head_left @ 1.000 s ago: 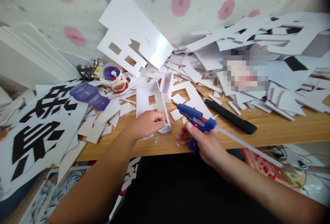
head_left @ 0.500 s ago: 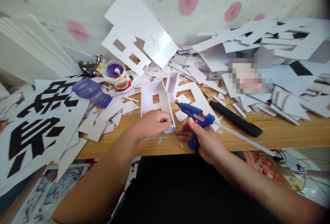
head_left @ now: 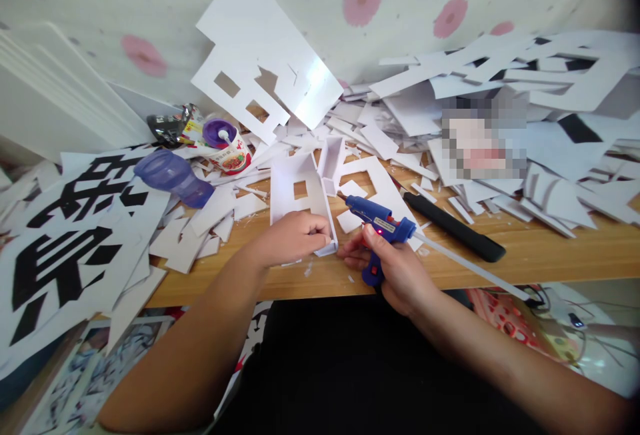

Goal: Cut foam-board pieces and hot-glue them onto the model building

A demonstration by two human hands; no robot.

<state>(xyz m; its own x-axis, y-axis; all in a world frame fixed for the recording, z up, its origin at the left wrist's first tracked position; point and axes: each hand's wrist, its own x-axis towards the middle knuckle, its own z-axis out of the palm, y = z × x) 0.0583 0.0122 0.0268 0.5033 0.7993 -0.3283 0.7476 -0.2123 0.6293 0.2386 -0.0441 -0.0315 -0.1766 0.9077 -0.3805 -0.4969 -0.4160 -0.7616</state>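
Note:
A white foam-board piece with raised side walls and a square hole point(head_left: 287, 178) lies on the wooden table point(head_left: 540, 255). My left hand point(head_left: 303, 236) is closed on its near right corner, fingers curled over the edge. In my right hand point(head_left: 383, 258) is a blue glue gun point(head_left: 370, 209), its nozzle pointing left toward the right wall of that piece. A long white glue stick point(head_left: 470, 265) sticks out of the gun's back. A small narrow white box part point(head_left: 332, 158) stands against the piece's far right side.
Behind the gun lies a black-handled knife point(head_left: 455, 228). White offcuts point(head_left: 380, 138) pile up at the back and right. On the left are a purple translucent cup point(head_left: 175, 178), a red-and-white tub point(head_left: 233, 157) and a sheet with black characters point(head_left: 75, 248). A cut-out board point(head_left: 265, 41) leans on the wall.
The whole view has shifted slightly, with things appearing a little further left and up. Both hands keep nearly the same pose and hold the same things.

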